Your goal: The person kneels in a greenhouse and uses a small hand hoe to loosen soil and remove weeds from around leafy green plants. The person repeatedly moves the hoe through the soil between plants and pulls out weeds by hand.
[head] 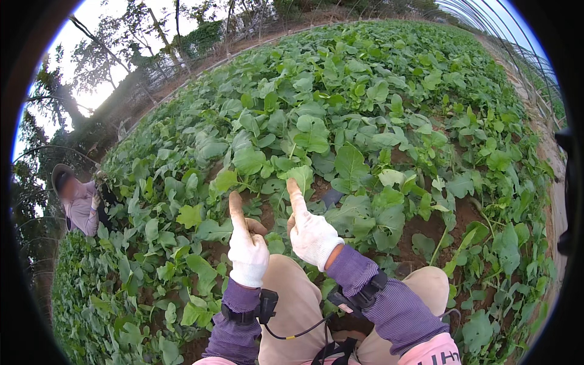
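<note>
My left hand (247, 244), in a white knit glove with soil-stained fingertips, is raised over the plants with its index finger stretched forward and its thumb apart. Its fingertip is close to a small yellow-green leaf (225, 180). My right hand (310, 230), gloved alike, also stretches out its index finger. That fingertip overlaps a light green leaf (301, 175) in view; whether it touches is unclear. I see nothing held in either hand, though the curled fingers of the right are partly hidden. Broad, lobed leaves (351, 169) of a leafy crop surround both hands.
My bent knees (292, 292) are among the plants. A cable (296, 336) runs from a wrist-strapped device (268, 306). At left, a person in a hat (82, 205) is among the crop. Brown soil (415, 237) shows between plants. Metal hoops (511, 32) line the right side.
</note>
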Available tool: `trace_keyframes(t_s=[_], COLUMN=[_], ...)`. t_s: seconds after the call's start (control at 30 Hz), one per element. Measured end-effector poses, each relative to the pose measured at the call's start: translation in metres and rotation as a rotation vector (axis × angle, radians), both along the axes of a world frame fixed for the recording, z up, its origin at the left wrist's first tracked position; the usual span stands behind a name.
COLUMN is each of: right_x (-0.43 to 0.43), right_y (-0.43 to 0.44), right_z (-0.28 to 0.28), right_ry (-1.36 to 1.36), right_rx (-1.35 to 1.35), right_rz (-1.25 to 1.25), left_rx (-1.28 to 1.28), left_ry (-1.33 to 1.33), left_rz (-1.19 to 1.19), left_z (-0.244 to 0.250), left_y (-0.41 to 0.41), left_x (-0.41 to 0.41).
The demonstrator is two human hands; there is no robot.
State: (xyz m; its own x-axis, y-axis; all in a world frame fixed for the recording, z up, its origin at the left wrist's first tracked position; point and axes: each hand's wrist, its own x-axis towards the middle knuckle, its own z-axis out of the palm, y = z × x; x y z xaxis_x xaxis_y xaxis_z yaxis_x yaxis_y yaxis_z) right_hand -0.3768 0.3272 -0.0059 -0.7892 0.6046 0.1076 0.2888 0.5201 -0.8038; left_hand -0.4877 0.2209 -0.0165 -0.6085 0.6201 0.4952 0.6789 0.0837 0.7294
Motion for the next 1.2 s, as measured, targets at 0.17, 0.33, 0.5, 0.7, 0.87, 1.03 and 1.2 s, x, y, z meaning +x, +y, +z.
trace_keyframes(t_s=[0.17,0.33,0.5,0.7,0.87,1.03,1.2], right_x=[-0.015,-0.018,-0.019,-0.003,0.041,0.174,0.315], right_y=[-0.007,-0.011,-0.014,-0.006,0.010,0.057,0.043], right_z=[0.000,0.006,0.011,0.010,0.020,0.056,-0.027], right_ry=[0.018,-0.028,-0.087,-0.072,-0.056,0.469,0.131], right_rx=[-0.012,-0.004,-0.017,-0.046,0.226,0.282,-0.416], right_rz=[0.094,0.095,0.099,0.076,0.006,-0.310,-0.593], left_rx=[0.004,-0.009,-0.031,-0.033,-0.229,-0.545,-0.644], left_ry=[0.042,0.001,0.021,-0.090,-0.251,0.178,0.304], left_rz=[0.039,0.057,0.051,0.001,-0.197,-0.421,-0.569], left_z=[-0.004,-0.005,-0.004,0.000,-0.008,-0.011,0.007], left_y=[-0.013,-0.021,-0.026,-0.010,0.002,0.003,0.024], left_x=[-0.009,-0.014,-0.016,-0.003,0.009,0.008,0.042])
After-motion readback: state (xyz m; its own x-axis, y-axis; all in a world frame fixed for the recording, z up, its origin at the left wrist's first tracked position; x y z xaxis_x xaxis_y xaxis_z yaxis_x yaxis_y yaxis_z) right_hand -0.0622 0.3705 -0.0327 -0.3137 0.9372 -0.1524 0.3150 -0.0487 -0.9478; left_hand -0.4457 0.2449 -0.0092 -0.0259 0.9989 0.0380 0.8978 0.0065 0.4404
